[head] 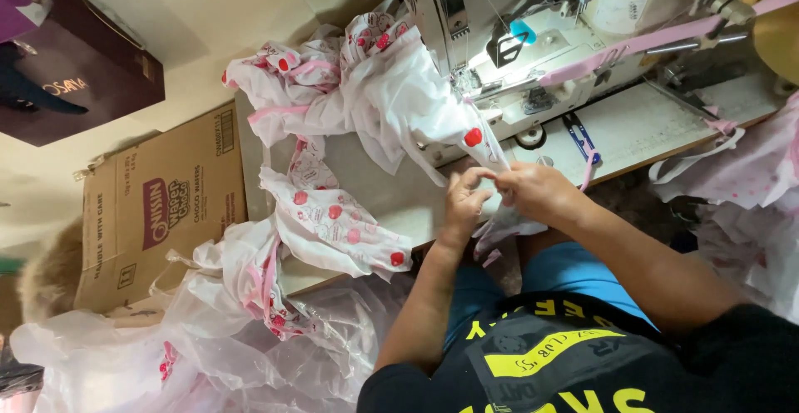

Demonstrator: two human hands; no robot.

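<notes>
**Both hands pinching white printed fabric at the sewing machine table**

Head view. The landmark is the sewing machine (pixel 533 38), which stands on the far part of the work table (pixel 641 126). The left hand (pixel 463 203) and the right hand (pixel 537 192) meet at the table's near edge, just in front of the machine base. Both hands are closed narrowly, fingers pinched on one edge of the white fabric with red print (pixel 399 97). The two hands touch each other at the fingertips.

The fabric runs from the hands away to the left of the machine, where it lies bunched on the table top. A further part hangs over the table edge toward a clear plastic bag (pixel 250 355). Pink binding tape (pixel 641 44) crosses the machine front. Blue-handled snips (pixel 580 136) lie on the table just in front of the machine. A cardboard box (pixel 162 205) stands well left of the machine.
</notes>
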